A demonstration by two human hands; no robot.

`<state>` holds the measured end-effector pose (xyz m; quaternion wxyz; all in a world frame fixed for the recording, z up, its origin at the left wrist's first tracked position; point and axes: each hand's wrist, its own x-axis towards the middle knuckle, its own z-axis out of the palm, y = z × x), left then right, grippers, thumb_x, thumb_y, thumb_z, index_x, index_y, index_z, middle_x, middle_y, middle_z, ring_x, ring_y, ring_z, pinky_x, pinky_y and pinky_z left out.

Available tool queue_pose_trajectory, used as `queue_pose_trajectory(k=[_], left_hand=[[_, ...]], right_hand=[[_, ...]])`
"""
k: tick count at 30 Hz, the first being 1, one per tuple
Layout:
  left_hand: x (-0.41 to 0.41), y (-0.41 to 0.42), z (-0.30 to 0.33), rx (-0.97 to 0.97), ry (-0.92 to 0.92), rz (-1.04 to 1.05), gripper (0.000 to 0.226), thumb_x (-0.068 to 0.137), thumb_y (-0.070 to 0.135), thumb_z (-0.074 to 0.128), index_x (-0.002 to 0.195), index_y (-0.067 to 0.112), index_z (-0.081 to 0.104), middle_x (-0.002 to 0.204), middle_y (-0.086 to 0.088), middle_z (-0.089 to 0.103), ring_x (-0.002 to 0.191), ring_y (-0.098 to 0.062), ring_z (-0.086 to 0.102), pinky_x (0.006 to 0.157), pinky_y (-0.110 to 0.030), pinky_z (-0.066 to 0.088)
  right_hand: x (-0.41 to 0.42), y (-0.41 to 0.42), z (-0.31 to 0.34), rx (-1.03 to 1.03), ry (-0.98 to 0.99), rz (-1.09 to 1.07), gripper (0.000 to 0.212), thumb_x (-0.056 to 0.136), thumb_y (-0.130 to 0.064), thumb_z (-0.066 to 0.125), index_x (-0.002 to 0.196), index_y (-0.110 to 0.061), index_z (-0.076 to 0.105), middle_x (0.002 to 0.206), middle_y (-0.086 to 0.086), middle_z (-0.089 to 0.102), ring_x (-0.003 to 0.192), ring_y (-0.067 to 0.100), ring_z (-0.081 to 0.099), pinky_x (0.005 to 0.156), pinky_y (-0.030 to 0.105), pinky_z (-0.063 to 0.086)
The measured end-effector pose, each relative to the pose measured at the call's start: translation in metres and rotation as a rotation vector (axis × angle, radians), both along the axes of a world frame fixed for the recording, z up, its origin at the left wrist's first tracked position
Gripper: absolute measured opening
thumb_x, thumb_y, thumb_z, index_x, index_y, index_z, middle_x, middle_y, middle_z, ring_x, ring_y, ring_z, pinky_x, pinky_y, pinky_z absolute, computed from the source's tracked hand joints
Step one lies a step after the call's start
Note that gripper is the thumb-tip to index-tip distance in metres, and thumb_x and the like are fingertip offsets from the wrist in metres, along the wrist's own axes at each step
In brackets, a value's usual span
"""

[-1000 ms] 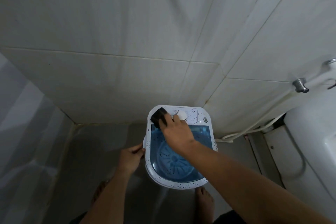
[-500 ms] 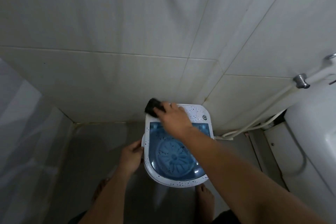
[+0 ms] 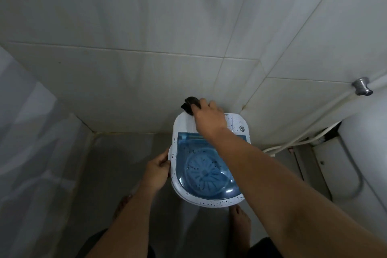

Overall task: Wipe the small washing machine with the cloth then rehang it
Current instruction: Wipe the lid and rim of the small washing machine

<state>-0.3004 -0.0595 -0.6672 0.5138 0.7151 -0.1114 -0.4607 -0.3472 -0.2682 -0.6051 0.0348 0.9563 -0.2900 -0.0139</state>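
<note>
A small white speckled washing machine (image 3: 219,200) with a clear blue lid stands on the floor in the tiled corner. My right hand (image 3: 209,120) reaches over its back panel and grips a dark cloth (image 3: 189,104), which sits at the machine's rear left edge, close to the wall. My left hand (image 3: 158,170) holds the left rim of the machine, fingers curled on it. The control knob is hidden under my right hand.
White tiled walls close in behind and to the right. A white hose (image 3: 293,142) runs from a metal wall fitting (image 3: 361,86) down behind the machine. A white toilet (image 3: 364,153) stands at right. My bare feet (image 3: 240,221) are on the grey floor.
My right hand has slid the cloth from the front left of the control panel back over the machine's rear left edge. The left hand stays on the rim.
</note>
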Motion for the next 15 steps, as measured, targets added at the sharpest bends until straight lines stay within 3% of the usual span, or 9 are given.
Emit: queue_pose_trajectory(k=[3, 6, 8, 10, 12, 15], left_hand=[[0.001, -0.002, -0.003, -0.001, 0.006, 0.001, 0.049, 0.098, 0.007, 0.05, 0.118, 0.05, 0.06, 0.085, 0.025, 0.076, 0.087, -0.006, 0.073, 0.079, -0.033, 0.06], [0.002, -0.002, -0.004, 0.008, -0.014, -0.014, 0.051, 0.098, 0.007, 0.05, 0.107, 0.055, 0.063, 0.088, 0.019, 0.077, 0.091, -0.013, 0.073, 0.081, -0.036, 0.06], [0.003, -0.001, -0.007, 0.016, -0.018, -0.015, 0.053, 0.097, 0.007, 0.05, 0.101, 0.057, 0.065, 0.094, 0.014, 0.078, 0.091, -0.014, 0.074, 0.081, -0.037, 0.06], [0.003, -0.001, -0.008, 0.007, 0.008, 0.011, 0.053, 0.097, 0.003, 0.048, 0.107, 0.052, 0.065, 0.097, 0.013, 0.078, 0.087, -0.01, 0.075, 0.077, -0.033, 0.059], [0.002, -0.002, -0.008, -0.002, 0.024, 0.016, 0.05, 0.098, 0.001, 0.048, 0.115, 0.047, 0.061, 0.091, 0.018, 0.077, 0.083, -0.006, 0.075, 0.073, -0.028, 0.059], [0.002, -0.002, -0.009, 0.003, 0.033, 0.005, 0.049, 0.098, 0.002, 0.05, 0.115, 0.047, 0.061, 0.086, 0.021, 0.077, 0.084, -0.007, 0.075, 0.075, -0.029, 0.059]], right_hand=[[0.012, 0.019, 0.004, 0.03, 0.01, -0.039, 0.054, 0.09, -0.005, 0.054, 0.143, -0.012, 0.045, 0.137, 0.016, 0.043, 0.114, 0.037, 0.048, 0.086, 0.049, 0.05], [-0.012, 0.039, -0.012, 0.043, 0.021, 0.309, 0.06, 0.091, -0.007, 0.055, 0.148, -0.014, 0.04, 0.147, 0.017, 0.038, 0.115, 0.039, 0.047, 0.084, 0.052, 0.051], [-0.022, 0.036, -0.019, 0.183, 0.008, 0.446, 0.053, 0.094, -0.012, 0.057, 0.146, -0.018, 0.047, 0.142, 0.014, 0.045, 0.109, 0.037, 0.05, 0.079, 0.051, 0.053], [-0.01, 0.02, -0.011, 0.31, -0.084, 0.309, 0.043, 0.098, -0.018, 0.054, 0.141, -0.02, 0.053, 0.134, 0.011, 0.051, 0.104, 0.036, 0.053, 0.08, 0.05, 0.054], [0.0, 0.006, -0.002, 0.278, -0.187, 0.087, 0.043, 0.097, -0.015, 0.054, 0.14, -0.018, 0.054, 0.132, 0.012, 0.052, 0.105, 0.035, 0.054, 0.082, 0.047, 0.056], [-0.005, 0.024, -0.004, 0.171, -0.093, -0.005, 0.055, 0.089, -0.004, 0.058, 0.142, -0.015, 0.049, 0.136, 0.016, 0.045, 0.11, 0.036, 0.05, 0.079, 0.048, 0.054]])
